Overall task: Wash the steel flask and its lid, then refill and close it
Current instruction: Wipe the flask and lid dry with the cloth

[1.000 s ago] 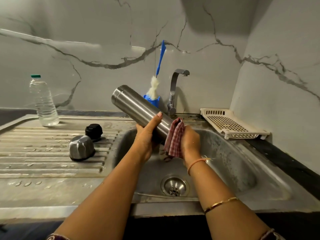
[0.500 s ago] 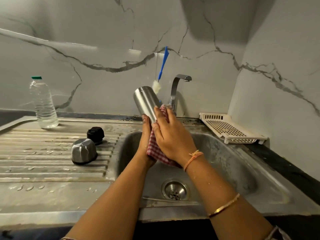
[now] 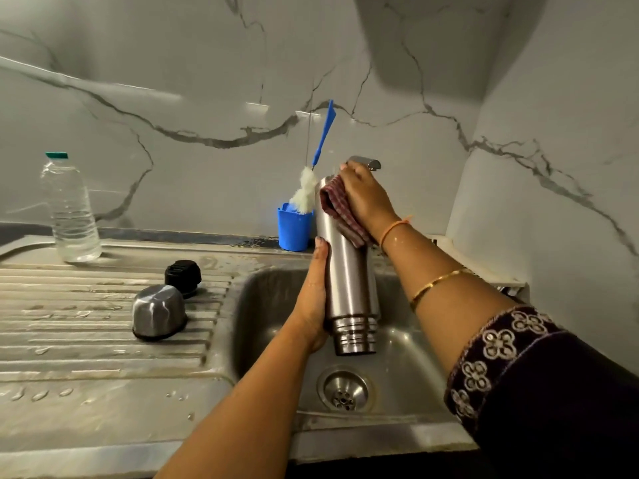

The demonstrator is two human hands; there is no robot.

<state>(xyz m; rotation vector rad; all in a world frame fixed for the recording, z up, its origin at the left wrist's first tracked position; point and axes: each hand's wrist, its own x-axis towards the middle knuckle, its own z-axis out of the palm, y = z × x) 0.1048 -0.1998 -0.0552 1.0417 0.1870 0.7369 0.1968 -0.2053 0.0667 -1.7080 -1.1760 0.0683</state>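
The steel flask [image 3: 349, 278] hangs upside down over the sink [image 3: 269, 305], its ridged neck pointing at the drain [image 3: 345, 390] at six o'clock. The left hand [image 3: 313, 305] is wrapped round its lower side. The right hand [image 3: 364, 198] curls over the upturned base, pressing a checked cloth [image 3: 340, 209] against it. That hand covers most of the tap [image 3: 368, 163], and the right forearm hides most of a white slotted tray [image 3: 501, 276] at three o'clock.

At ten o'clock, just beside the flask, a blue cup [image 3: 294, 228] holds a bottle brush [image 3: 306, 191] with fluffy white bristles and a thin blue handle. At nine o'clock, on the ribbed, wet bench [image 3: 86, 340], the domed steel cap [image 3: 158, 312] sits rim down, with the black stopper [image 3: 183, 276] close behind it. Farther out, nearer ten o'clock, stands a clear plastic bottle [image 3: 71, 209], ribbed and green-capped.

The flask is a smooth cylinder of brushed metal. The wall [image 3: 207, 81] is grey-veined marble.
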